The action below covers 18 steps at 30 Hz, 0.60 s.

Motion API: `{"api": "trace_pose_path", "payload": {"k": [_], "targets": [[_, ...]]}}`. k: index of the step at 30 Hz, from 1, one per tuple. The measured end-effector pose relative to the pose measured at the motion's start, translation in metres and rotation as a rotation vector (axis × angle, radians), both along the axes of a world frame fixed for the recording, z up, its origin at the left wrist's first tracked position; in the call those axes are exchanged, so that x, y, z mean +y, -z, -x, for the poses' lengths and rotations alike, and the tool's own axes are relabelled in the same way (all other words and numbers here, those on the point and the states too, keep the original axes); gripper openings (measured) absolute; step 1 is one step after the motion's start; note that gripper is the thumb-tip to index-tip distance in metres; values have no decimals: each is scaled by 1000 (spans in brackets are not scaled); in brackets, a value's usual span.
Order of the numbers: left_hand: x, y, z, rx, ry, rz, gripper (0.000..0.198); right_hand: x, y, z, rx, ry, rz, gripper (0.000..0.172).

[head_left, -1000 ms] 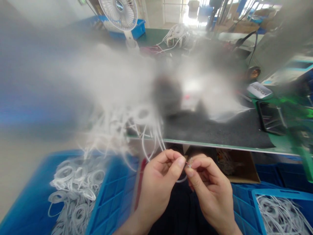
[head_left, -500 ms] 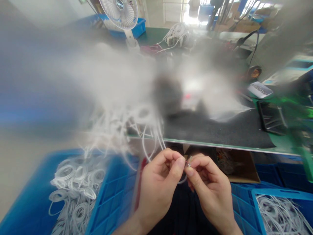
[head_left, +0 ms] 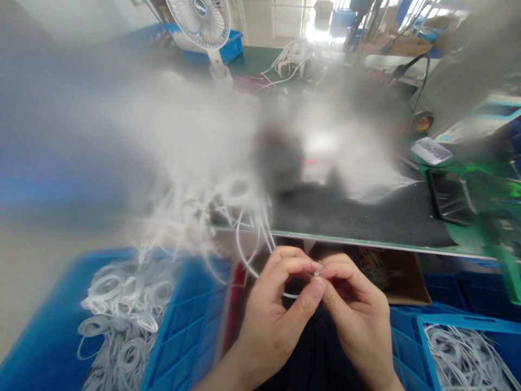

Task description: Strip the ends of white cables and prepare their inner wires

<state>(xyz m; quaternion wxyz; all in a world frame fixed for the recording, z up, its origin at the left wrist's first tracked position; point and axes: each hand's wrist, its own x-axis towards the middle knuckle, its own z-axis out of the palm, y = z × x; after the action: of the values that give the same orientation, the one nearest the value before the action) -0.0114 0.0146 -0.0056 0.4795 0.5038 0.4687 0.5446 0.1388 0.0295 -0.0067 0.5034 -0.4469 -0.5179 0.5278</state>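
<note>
In front of my body, my left hand (head_left: 274, 312) and my right hand (head_left: 356, 320) meet at their fingertips. Between them is the end of a white cable (head_left: 316, 274), with thin wire ends just showing. My right thumb and forefinger pinch this end. The left thumb and fingertips close on it from the other side and hide much of it. A white cable loop (head_left: 290, 296) shows behind my left hand. More white cables (head_left: 244, 217) hang over the table edge beyond that hand.
Coiled white cables fill a blue crate (head_left: 179, 320) at left; another blue crate (head_left: 425, 347) with cables stands at right. A cardboard box (head_left: 419, 282) sits under the green table (head_left: 468, 236). On it lie a black mat (head_left: 386, 225) and a phone (head_left: 450, 195). The middle is blurred.
My left fingertips have moved right to meet the right ones at the cable end, covering the thin red wire seen before. The right hand has barely moved.
</note>
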Motion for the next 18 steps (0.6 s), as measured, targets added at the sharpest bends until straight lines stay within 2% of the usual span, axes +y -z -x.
{"api": "trace_pose_path", "payload": {"k": [6,9,15,18], "targets": [[0,4,0,-99,11,26,22,3,-1,-7,-24,-19,13,8],[0,3,1,-117,-5,26,20,8,-4,-15,-55,-39,-48,12],[3,1,3,-94,-81,-3,19,11,-15,-24,-181,59,-254,25],[3,1,3,-92,-68,-12,19,11,-22,-21,-205,19,-243,24]]}}
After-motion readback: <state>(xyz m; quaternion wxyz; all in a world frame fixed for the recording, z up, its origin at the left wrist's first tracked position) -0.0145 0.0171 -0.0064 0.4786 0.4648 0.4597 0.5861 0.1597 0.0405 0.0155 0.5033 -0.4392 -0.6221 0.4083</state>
